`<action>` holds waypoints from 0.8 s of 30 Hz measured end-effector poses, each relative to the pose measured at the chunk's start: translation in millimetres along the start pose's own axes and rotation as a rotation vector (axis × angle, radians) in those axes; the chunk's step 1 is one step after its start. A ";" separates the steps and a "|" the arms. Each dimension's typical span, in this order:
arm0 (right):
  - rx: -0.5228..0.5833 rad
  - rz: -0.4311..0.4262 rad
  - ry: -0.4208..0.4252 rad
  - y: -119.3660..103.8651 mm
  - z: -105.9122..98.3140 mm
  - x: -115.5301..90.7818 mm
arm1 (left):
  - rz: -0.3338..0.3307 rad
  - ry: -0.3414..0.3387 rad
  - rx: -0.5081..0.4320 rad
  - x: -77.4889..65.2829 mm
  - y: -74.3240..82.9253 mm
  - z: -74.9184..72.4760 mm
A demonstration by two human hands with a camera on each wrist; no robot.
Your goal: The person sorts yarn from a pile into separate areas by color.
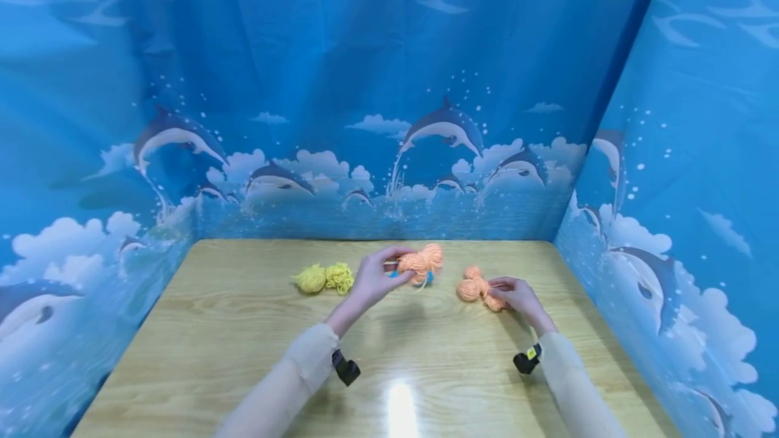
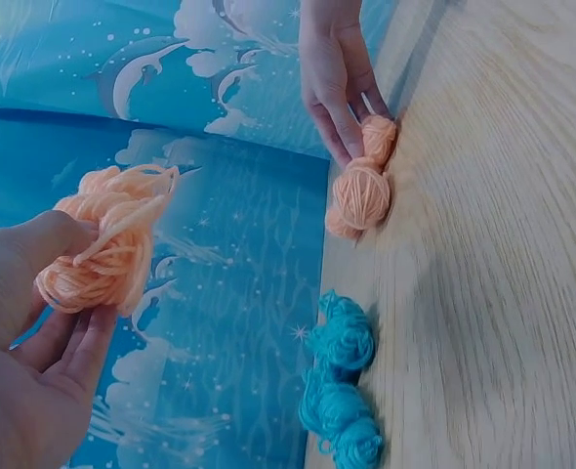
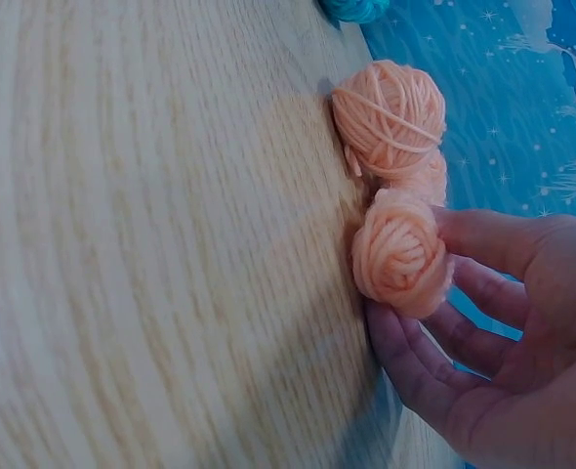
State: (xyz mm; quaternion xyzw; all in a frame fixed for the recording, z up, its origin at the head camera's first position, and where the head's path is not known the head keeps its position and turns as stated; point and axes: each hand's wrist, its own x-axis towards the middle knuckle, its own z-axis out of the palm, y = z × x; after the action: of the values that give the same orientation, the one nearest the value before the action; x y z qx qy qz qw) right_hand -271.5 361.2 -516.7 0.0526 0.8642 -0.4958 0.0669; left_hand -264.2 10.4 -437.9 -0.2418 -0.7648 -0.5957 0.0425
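My left hand (image 1: 373, 280) holds peach yarn (image 1: 420, 262) above the table, pinched between thumb and fingers. In the left wrist view that yarn (image 2: 112, 239) shows loose looping strands. At the right, my right hand (image 1: 519, 297) has its thumb and fingers around a peach yarn ball (image 3: 403, 252) low at the tabletop. Beside it lie more peach balls, one of them a rounder yarn ball (image 3: 390, 117) wound with crossing strands. Turquoise yarn balls (image 2: 339, 381) rest on the table, mostly hidden behind the left hand's yarn in the head view.
Yellow-green yarn (image 1: 312, 279) lies to the left of my left hand on the wooden table (image 1: 243, 357). A blue dolphin-print curtain (image 1: 365, 86) stands along the table's back and sides. Light glares off the tabletop near the front.
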 end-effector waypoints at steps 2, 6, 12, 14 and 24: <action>0.001 -0.002 0.000 1.0 0.3 0.8 | -0.010 -0.011 0.003 4.1 -4.4 3.8; 0.003 -0.009 0.006 2.2 0.7 1.5 | -0.040 -0.027 0.007 8.8 -2.3 10.1; -0.008 -0.013 0.012 2.0 0.1 0.6 | -0.038 -0.038 0.028 16.0 -2.4 21.5; -0.020 -0.018 0.011 2.2 -0.8 0.4 | -0.039 -0.044 0.027 18.4 -2.8 25.3; -0.020 -0.027 0.016 1.2 0.4 -0.3 | -0.062 -0.067 -0.011 25.0 -8.3 46.1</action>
State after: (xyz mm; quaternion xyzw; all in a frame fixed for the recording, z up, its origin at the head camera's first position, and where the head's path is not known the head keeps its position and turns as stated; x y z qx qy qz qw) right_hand -271.0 361.5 -517.8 0.0442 0.8703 -0.4876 0.0537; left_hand -279.4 59.9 -449.7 -0.2381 -0.7696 -0.5924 -0.0032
